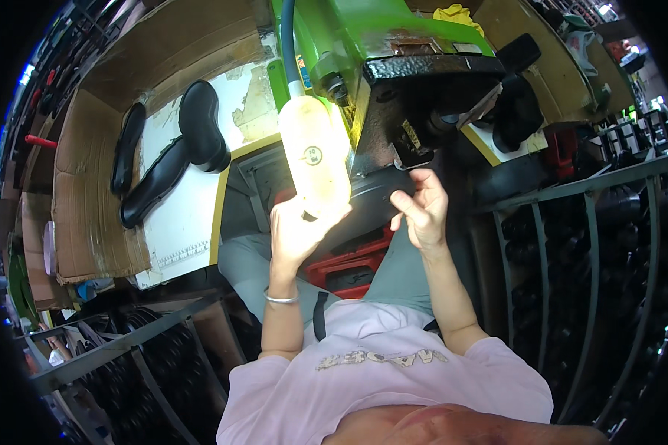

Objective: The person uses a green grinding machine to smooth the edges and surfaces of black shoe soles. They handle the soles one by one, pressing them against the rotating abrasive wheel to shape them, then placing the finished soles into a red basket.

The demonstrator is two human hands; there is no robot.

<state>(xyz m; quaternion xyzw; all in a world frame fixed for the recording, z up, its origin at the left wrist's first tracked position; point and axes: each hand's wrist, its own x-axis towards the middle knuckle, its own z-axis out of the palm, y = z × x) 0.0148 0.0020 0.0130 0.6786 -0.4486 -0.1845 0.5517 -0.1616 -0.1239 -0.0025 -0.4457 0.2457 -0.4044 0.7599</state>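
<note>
A black, shoe-like piece [378, 197] with a smooth surface lies between my hands, below the dark head of a green machine [430, 74]. My left hand [298, 236] grips its near left end, with the fingers partly covered by a glowing, oval lamp head [315, 152] on a grey flexible hose. My right hand [424, 211] pinches the right end between thumb and bent fingers. Where the piece meets the machine is in shadow, and its full shape is hidden behind the lamp and hands.
Several black shoes [202, 122] lie on a white board in an open cardboard box [100, 185] at left. Another box [560, 74] and a black shoe [518, 115] are at right. Metal racks [583, 185] flank me. Red crates [349, 268] stand below my hands.
</note>
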